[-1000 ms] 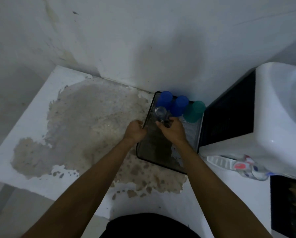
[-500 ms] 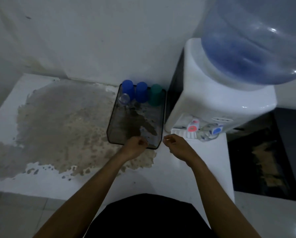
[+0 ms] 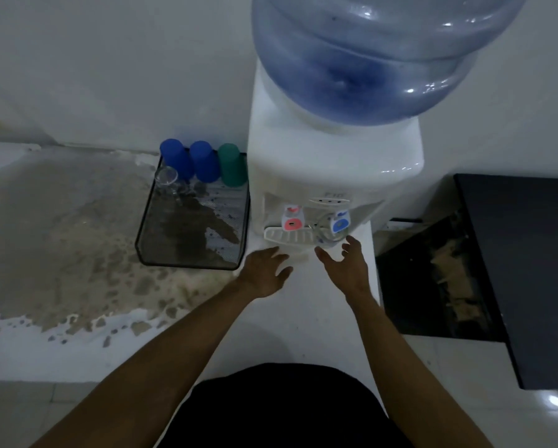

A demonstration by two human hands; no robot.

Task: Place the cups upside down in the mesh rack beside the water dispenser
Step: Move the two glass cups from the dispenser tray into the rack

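Observation:
The black mesh rack (image 3: 148,227) sits left of the white water dispenser (image 3: 319,169). At its back stand two blue cups (image 3: 175,158) (image 3: 204,161) and a green cup (image 3: 231,164), all upside down, with a clear glass (image 3: 166,179) in front of the left blue one. Another clear glass (image 3: 326,229) stands on the drip tray (image 3: 284,236) under the blue tap. My right hand (image 3: 347,270) is open just below that glass, not touching it. My left hand (image 3: 264,273) is open on the counter in front of the drip tray, empty.
A big blue water bottle (image 3: 368,53) tops the dispenser. The white counter (image 3: 61,227) has a large worn brown patch left of the rack. A dark gap and a black surface (image 3: 523,260) lie to the right. The wall is close behind.
Both hands left the rack and moved right to the dispenser's front. The clear glass stays in the rack. The view swung right and up, and both hands opened.

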